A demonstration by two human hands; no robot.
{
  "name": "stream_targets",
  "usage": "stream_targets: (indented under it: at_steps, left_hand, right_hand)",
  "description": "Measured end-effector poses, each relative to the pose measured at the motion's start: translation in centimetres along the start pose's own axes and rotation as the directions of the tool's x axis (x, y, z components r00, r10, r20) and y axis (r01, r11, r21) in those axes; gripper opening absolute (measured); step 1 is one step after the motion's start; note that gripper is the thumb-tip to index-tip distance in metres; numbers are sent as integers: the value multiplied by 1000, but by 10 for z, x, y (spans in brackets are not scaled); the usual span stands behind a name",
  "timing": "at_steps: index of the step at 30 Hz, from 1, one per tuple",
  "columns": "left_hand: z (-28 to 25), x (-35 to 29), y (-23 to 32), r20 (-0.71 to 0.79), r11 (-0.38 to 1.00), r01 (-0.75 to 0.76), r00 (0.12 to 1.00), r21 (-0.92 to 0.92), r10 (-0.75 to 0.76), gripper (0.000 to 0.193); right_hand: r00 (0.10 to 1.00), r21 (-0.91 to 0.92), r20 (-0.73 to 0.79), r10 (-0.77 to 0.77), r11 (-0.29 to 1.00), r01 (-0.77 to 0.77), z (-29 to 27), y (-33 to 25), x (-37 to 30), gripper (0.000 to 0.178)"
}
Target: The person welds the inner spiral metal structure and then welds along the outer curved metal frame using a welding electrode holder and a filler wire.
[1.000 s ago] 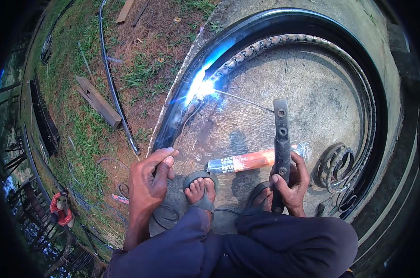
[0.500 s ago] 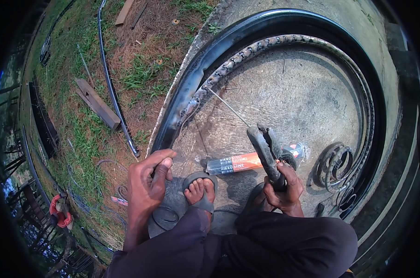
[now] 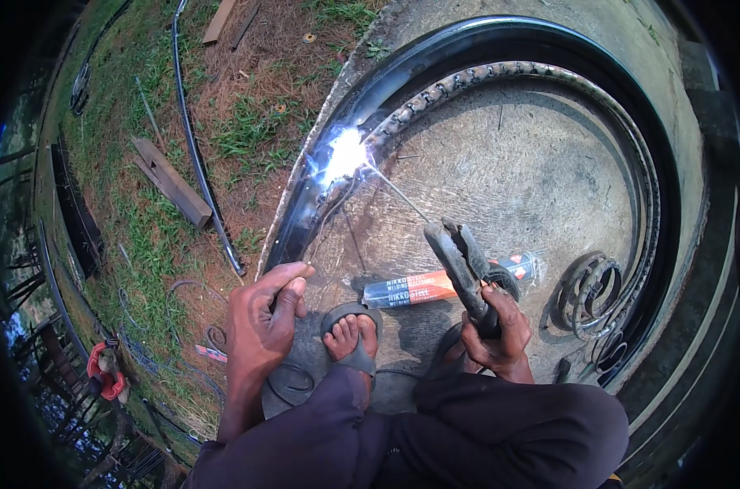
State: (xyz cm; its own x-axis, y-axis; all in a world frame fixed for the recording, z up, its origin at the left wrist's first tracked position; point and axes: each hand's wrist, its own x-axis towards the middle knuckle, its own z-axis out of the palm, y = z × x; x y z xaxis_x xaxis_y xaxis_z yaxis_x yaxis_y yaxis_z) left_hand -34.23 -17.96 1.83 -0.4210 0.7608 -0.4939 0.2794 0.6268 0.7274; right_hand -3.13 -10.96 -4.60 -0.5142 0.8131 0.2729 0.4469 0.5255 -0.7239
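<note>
My right hand (image 3: 500, 330) is wrapped around the handle of a worn dark electrode holder (image 3: 459, 265). A thin welding rod (image 3: 398, 193) sticks out of its jaws toward the upper left. At the rod's tip a bright white-blue arc (image 3: 345, 155) glares, hiding part of the joint. It burns between a curved black metal bar (image 3: 508, 34) and a curved ribbed bar (image 3: 435, 94) inside it. My left hand (image 3: 264, 314) is raised left of my foot, fingers closed in a pinch. Whatever it may hold is too small to make out.
An orange and dark-blue electrode packet (image 3: 415, 289) lies on the concrete (image 3: 533, 179) behind the holder. Coiled metal rings (image 3: 590, 293) lie at the right. On the grass at left are a metal channel piece (image 3: 170, 183), a long bent bar (image 3: 192, 138) and a red object (image 3: 106, 371).
A bright arc has appeared at the rod's tip, with small sparks. My right hand and the electrode holder have shifted slightly left. My left hand has hardly moved.
</note>
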Motion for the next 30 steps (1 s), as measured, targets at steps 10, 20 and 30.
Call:
stream_targets:
  at_steps: [10,20,30]
  left_hand:
    - [-1,1,8,21,997,49,998,57,-51,23]
    - [-1,3,9,27,996,0,1000,90,-2,22]
    - [0,5,11,37,994,-9,999,107,5,24]
  right_hand:
    - [1000,10,8,1,1000,-1,-1,1,-4,64]
    - [1000,2,27,-7,1000,7,0,1,1,65]
    - [1000,-8,-20,17,1000,-18,-1,3,-5,57]
